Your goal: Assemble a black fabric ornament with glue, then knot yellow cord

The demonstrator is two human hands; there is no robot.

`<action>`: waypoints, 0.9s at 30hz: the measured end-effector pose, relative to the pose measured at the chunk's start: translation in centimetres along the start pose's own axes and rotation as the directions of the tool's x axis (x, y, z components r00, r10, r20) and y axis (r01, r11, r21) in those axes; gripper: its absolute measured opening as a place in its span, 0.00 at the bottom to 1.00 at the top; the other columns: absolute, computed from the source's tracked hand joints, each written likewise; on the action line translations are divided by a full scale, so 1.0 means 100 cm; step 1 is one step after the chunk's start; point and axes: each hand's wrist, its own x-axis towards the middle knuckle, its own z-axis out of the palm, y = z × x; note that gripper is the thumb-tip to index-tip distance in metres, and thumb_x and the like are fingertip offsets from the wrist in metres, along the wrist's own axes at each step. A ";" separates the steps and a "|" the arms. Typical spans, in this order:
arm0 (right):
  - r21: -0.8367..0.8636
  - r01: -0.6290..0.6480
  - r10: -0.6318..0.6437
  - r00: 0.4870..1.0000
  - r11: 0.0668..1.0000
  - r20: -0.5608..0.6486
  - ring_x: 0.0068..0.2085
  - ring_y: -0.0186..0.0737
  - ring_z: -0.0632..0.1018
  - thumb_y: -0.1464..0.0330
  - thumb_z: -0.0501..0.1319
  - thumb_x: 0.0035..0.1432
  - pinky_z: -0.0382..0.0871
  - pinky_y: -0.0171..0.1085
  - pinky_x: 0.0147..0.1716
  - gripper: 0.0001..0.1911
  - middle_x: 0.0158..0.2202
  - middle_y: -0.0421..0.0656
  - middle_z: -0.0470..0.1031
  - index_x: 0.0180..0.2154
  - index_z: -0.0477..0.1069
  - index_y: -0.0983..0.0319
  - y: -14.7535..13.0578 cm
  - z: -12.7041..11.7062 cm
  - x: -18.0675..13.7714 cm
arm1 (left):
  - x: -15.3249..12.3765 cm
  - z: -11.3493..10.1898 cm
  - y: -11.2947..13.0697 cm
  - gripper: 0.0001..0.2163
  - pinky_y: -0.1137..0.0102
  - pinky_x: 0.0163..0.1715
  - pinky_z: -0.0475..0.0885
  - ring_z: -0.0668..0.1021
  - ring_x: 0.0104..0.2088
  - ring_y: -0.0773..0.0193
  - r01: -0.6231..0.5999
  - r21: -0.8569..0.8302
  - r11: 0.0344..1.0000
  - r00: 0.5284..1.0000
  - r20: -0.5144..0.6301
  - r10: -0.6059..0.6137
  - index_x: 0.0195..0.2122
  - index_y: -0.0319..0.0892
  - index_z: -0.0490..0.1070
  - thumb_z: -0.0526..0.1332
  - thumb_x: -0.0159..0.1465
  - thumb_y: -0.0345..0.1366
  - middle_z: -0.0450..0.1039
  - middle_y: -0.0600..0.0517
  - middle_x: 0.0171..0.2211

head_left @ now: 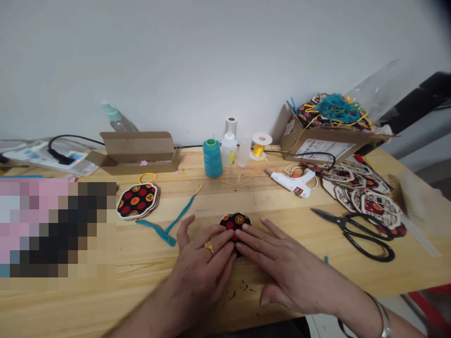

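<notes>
Under my fingertips, on the wooden table, lies a black patterned fabric piece (235, 219) with red and green motifs; much of it is covered. My left hand (204, 256), wearing a gold ring, rests its outstretched fingers on the left part. From the right, my right hand (278, 258) lays its flat, extended fingers on the same piece. Left of my hands are a teal tassel (168, 234) with a yellow loop and a stack of similar patterned pieces (138, 201).
Black scissors (347, 223) and a white glue gun (294, 182) lie to the right, near piled pieces (377, 202). Toward the wall stand a teal thread cone (213, 159), a bottle (229, 151), a yellow spool (259, 149), a small open box (141, 162) and a filled carton (317, 145).
</notes>
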 end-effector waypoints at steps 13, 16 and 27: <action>-0.003 -0.037 0.037 0.999 0.999 -0.013 0.63 0.42 0.45 0.52 0.53 0.55 0.36 0.48 0.61 0.40 0.64 0.47 0.44 0.62 0.41 0.63 -0.002 -0.009 0.008 | 0.002 -0.005 0.001 0.07 0.47 0.55 0.47 0.75 0.43 0.56 0.075 -0.015 0.997 0.996 -0.053 -0.076 0.35 0.43 0.72 0.57 0.57 0.28 0.78 0.50 0.38; -0.033 -0.045 0.043 0.998 0.998 -0.046 0.63 0.44 0.45 0.49 0.51 0.53 0.37 0.50 0.61 0.42 0.63 0.49 0.45 0.62 0.42 0.64 -0.001 -0.011 0.018 | 0.001 -0.004 0.000 0.08 0.46 0.54 0.47 0.75 0.44 0.54 0.095 -0.005 0.996 0.993 -0.070 -0.095 0.35 0.43 0.72 0.57 0.56 0.28 0.78 0.50 0.39; -0.043 -0.002 0.002 1.000 0.999 -0.013 0.63 0.45 0.45 0.47 0.46 0.55 0.38 0.49 0.61 0.42 0.63 0.51 0.45 0.61 0.42 0.66 0.002 -0.004 0.031 | 0.000 -0.001 0.000 0.08 0.45 0.54 0.46 0.74 0.45 0.52 0.113 -0.010 0.994 0.993 -0.041 -0.113 0.35 0.43 0.72 0.56 0.57 0.28 0.78 0.50 0.38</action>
